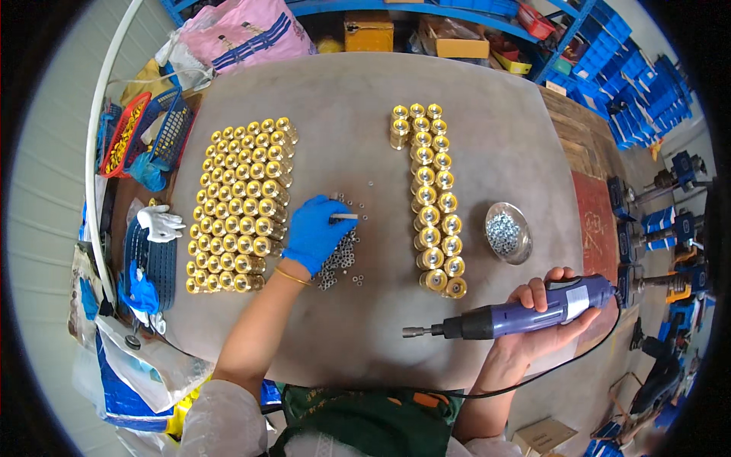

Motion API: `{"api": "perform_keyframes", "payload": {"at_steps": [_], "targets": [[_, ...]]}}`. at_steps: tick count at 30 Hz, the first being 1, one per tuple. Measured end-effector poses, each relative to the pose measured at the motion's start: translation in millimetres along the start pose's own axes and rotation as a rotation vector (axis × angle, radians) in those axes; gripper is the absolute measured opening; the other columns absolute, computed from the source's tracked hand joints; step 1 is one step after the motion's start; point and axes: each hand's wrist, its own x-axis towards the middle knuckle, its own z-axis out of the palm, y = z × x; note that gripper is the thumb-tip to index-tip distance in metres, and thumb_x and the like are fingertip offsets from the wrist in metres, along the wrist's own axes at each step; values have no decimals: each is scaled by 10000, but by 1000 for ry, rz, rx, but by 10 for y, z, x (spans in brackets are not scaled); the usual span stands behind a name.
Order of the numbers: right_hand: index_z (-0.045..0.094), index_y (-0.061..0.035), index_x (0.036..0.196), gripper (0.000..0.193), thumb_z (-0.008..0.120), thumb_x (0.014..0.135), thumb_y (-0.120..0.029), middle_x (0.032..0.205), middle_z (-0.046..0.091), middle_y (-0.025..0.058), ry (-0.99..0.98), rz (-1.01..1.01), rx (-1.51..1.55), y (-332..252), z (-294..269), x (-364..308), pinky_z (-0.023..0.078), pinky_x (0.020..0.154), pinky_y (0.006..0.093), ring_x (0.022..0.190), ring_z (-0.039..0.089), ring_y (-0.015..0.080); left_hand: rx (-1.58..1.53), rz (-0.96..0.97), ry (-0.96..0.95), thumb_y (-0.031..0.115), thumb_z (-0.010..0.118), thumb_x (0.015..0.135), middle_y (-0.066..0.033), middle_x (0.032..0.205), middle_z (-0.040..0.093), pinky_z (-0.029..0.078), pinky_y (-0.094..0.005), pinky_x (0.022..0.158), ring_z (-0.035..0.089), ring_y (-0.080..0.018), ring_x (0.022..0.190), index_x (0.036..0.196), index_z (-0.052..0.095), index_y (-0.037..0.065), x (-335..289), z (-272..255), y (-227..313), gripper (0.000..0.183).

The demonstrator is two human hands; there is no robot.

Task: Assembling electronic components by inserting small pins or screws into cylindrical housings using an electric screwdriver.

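Note:
My left hand (313,232), in a blue glove, is pinched shut on a short grey metal piece (344,216) whose exact kind I cannot make out. Below and around that hand lies a loose pile of small metal nuts (335,265). My bare right hand (542,308) grips a purple electric screwdriver (518,316), its socket bit pointing left over the table. Gold-coloured cylindrical fittings stand upright in a large block (240,206) left of my gloved hand. A narrower double column of the same fittings (430,198) stands between my hands, with grey centres showing in several.
A metal bowl of small silvery parts (509,232) sits right of the columns on the grey table (343,99). The screwdriver's black cord (563,364) loops past the near right edge. Baskets (145,133) and a white glove (160,223) lie beyond the left edge.

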Motion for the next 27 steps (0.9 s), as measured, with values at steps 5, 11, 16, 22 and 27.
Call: {"api": "perform_keyframes", "payload": {"at_steps": [5,11,16,22,27], "targets": [[451,-43,1040,568,477,804,-559,947,553,96,3,-10,-12,-13,-25,-4,379,455,263,501,445,136,177,-4,-39,285,696,645,-82,678,547,425,-372,599,543,-260,667,671,631,119,-92,-15,91,180],[458,-41,1032,565,483,802,-557,936,549,92,7,13,7,14,12,-27,393,462,265,498,445,135,330,8,-96,325,670,652,-74,707,545,405,-396,644,537,-266,718,663,614,132,-85,-1,145,201],[461,-36,1024,561,493,800,-548,929,546,93,47,4,9,35,31,-23,392,463,264,499,445,137,366,13,-175,315,664,659,-80,743,547,403,-407,664,533,-275,761,678,614,138,-126,-32,84,185],[471,-24,1000,551,505,797,-536,907,543,90,71,23,45,120,37,1,395,466,260,514,451,137,343,187,-74,273,644,698,-97,788,562,409,-407,674,530,-294,790,746,609,114,-238,-73,18,170],[479,-17,974,547,516,792,-532,896,544,95,83,30,86,190,21,34,400,467,252,520,456,133,-58,69,133,187,645,702,-90,790,549,409,-376,668,519,-278,765,773,614,85,-346,-186,-12,128]]}}
